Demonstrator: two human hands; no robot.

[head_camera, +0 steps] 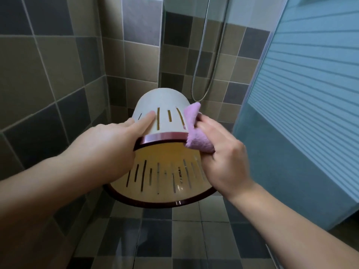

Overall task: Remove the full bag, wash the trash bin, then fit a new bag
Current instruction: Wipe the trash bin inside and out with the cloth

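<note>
My left hand [108, 140] grips the rim of the trash bin [163, 121], forefinger laid along its wall, tipping it up over the shower floor. My right hand [219, 152] pinches a pink cloth [194, 129] against its side. I'm mid-wash; next I should turn it and wipe the remaining wall.

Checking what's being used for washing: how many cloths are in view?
1: a pink cloth, gripped by the right hand against the right side of the trash bin, which the left hand holds. Others could lie out of view.
</note>
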